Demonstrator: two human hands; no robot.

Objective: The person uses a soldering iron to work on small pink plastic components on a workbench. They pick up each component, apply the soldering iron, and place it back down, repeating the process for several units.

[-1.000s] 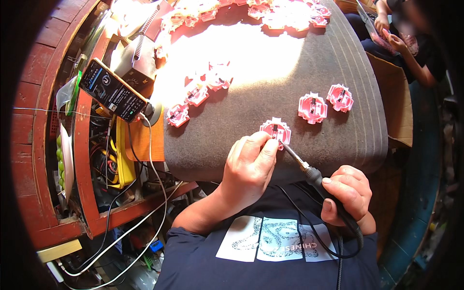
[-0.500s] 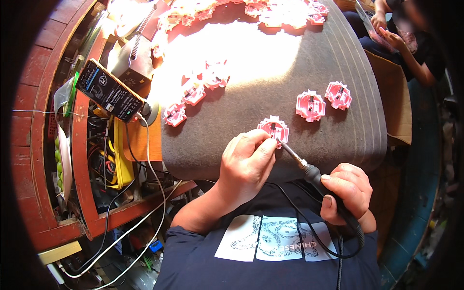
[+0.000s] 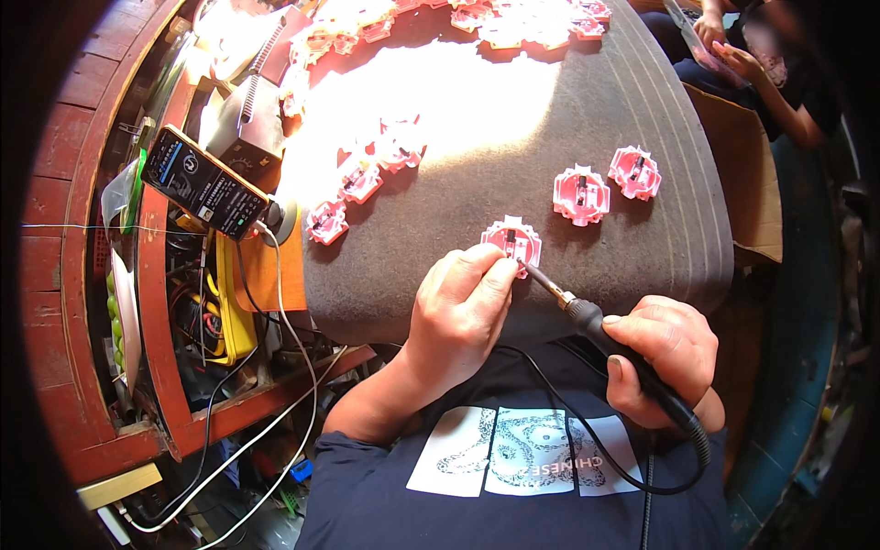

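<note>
My right hand [image 3: 667, 353] is wrapped around the dark handle of a soldering iron [image 3: 600, 332]. The iron's metal tip reaches the near side of a pink plastic housing [image 3: 524, 235], which has a small black part at its centre. At the same spot, the thumb and forefinger of my left hand [image 3: 463, 307] are pinched together against the housing's near edge. Whatever lies between those fingertips is too small or hidden to make out. To the right sit two similar pink housings [image 3: 581, 194] [image 3: 635, 172], each with a black piece inside.
Several more housings [image 3: 357, 177] lie at the left and along the sunlit far edge of the dark grey table mat [image 3: 440, 202]. On the left stand a phone [image 3: 206, 183] with a white cable and a yellow case [image 3: 236, 302]. Another person's hands [image 3: 724, 46] show at the far right.
The view has shifted slightly, so the housings appear a little further left. My right hand has moved slightly outward with the iron. The iron's tip and my left fingers stay at the same housing.
</note>
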